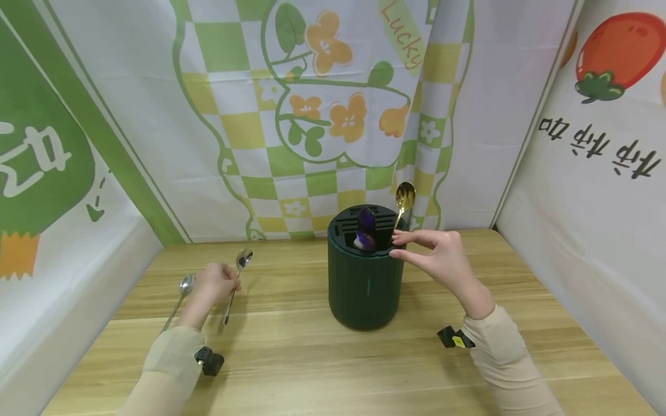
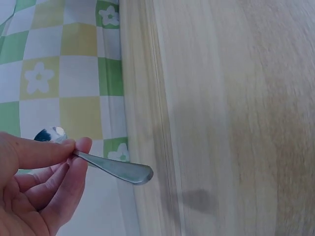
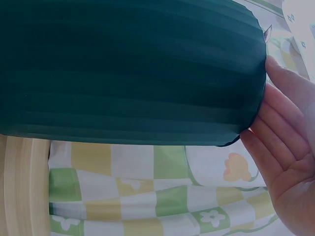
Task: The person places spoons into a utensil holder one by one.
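Observation:
My left hand [image 1: 212,289] pinches the handle of a silver spoon [image 1: 244,258] between thumb and fingers, its bowl up and its handle tip pointing down, above the table. In the left wrist view the spoon's handle [image 2: 120,168] sticks out past the fingertips. My right hand [image 1: 442,257] is at the rim of a dark green ribbed utensil holder [image 1: 364,289], thumb and index finger apart. Beside its fingertips a gold spoon [image 1: 405,196] stands bowl up in the holder. Two purple-blue spoons [image 1: 366,219] also stand there. The right wrist view hides the gold spoon's handle.
Another silver spoon [image 1: 185,285] lies on the wooden table [image 1: 291,358] beside the left forearm. A checked, flower-printed cloth [image 1: 322,133] hangs behind the holder. Printed white cloth walls [image 1: 588,231] close off both sides.

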`<control>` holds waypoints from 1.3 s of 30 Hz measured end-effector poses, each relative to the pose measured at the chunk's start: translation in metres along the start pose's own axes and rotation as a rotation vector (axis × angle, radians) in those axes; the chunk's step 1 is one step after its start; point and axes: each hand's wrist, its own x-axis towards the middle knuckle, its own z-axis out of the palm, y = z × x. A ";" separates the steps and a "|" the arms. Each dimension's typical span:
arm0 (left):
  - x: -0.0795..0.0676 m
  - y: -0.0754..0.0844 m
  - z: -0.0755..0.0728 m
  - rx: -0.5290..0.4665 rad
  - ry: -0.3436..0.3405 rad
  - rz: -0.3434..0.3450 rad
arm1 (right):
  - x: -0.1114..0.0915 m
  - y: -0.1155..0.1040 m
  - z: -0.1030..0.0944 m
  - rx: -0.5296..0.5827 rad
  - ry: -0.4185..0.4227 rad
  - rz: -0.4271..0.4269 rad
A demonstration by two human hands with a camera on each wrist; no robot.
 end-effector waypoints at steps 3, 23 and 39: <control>-0.001 0.000 0.000 -0.017 0.018 0.017 | 0.000 -0.001 0.000 0.004 -0.005 0.012; -0.001 0.017 0.001 -0.086 0.119 0.057 | -0.001 0.000 0.001 0.010 -0.015 0.012; -0.002 0.049 -0.002 -0.094 0.201 0.154 | 0.001 -0.005 -0.001 0.004 -0.007 0.007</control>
